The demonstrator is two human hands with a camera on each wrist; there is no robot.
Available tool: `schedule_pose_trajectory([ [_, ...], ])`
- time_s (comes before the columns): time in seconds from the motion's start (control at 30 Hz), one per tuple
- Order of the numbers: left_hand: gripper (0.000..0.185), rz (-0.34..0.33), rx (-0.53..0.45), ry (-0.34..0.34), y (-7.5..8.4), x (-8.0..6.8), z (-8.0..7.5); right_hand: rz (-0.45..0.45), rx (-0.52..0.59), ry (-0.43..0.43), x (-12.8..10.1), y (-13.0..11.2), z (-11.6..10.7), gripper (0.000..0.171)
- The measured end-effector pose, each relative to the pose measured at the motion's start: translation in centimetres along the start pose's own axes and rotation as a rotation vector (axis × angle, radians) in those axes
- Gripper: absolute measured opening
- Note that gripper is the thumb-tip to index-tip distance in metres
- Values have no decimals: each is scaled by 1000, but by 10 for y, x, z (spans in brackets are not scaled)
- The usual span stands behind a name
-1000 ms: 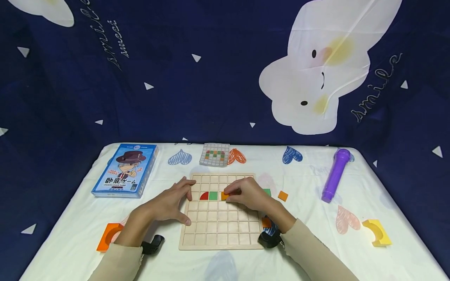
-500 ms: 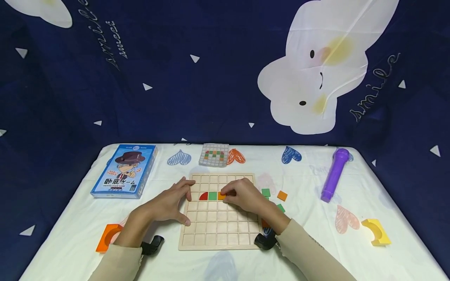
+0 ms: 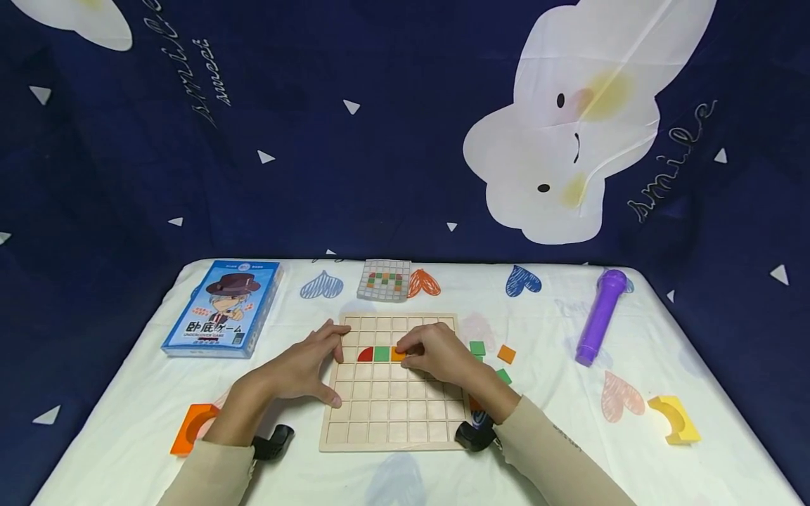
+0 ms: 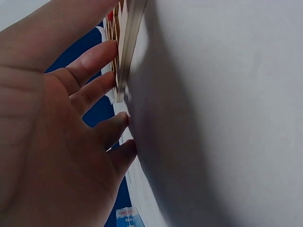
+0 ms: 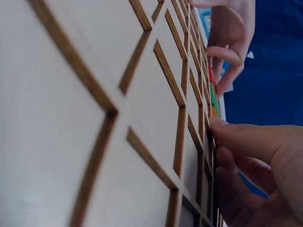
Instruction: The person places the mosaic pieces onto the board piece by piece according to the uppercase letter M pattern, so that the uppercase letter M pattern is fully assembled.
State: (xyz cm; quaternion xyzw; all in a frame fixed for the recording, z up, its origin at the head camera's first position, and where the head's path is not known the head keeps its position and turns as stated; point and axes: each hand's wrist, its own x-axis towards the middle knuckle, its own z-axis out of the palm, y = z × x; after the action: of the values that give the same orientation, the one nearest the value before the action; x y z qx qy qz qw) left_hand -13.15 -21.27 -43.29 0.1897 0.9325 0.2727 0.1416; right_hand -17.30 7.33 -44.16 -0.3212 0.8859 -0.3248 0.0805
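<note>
A wooden grid board (image 3: 392, 414) lies in the middle of the white table. In one row sit a red quarter-circle piece (image 3: 365, 354), a green square (image 3: 381, 353) and an orange square (image 3: 396, 355). My right hand (image 3: 405, 353) pinches the orange square with curled fingertips, right beside the green one. In the right wrist view the fingertips (image 5: 222, 128) touch the board (image 5: 94, 94) at the coloured pieces. Fingers spread, my left hand (image 3: 332, 362) lies flat on the board's left edge. The left wrist view has those fingers (image 4: 94, 85) against the board's rim (image 4: 127, 42).
A blue game box (image 3: 221, 308) lies at the back left and a pattern card (image 3: 386, 279) behind the board. Loose green tiles (image 3: 477, 348) and an orange tile (image 3: 506, 353) lie right of the board. A purple toy microphone (image 3: 601, 316), a yellow arch block (image 3: 676, 419) and an orange arch block (image 3: 190, 427) sit further out.
My right hand has slid slightly left with the orange square, bringing it against the green one. Loose green tiles right of the board have come into view. The left hand stayed put.
</note>
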Motion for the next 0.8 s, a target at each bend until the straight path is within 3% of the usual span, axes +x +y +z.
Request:
schedule_pose_trajectory([
  [0.8,60,14,-7,0,3,-3,-2,2,40,-3,0,1,-1,20],
])
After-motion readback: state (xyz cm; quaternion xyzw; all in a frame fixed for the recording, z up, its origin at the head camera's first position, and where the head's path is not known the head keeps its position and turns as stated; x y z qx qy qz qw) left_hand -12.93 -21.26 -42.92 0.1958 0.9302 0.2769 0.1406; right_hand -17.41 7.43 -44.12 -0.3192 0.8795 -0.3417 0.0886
